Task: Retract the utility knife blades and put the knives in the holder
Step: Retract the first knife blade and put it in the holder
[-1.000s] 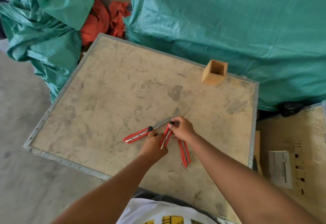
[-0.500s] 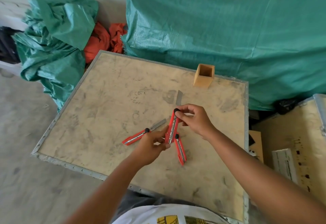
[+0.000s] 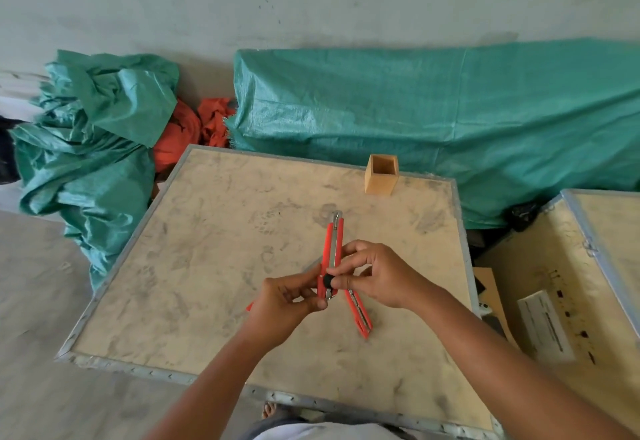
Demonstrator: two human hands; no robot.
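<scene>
I hold one knife (image 3: 333,252) in both hands. My left hand (image 3: 289,301) pinches its bottom end, and my right hand (image 3: 377,275) pinches the black slider (image 3: 327,280). The knife points away from me, toward the holder (image 3: 381,175), which stands far off, nearer my right hand. Another knife (image 3: 360,315) lies on the table (image 3: 207,249).

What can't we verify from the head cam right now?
- Third red utility knife: only a sliver shows; left hand hides it.
- Second red knife on the table: right hand covers its blade end.
- Square wooden holder: inside too dark.
</scene>
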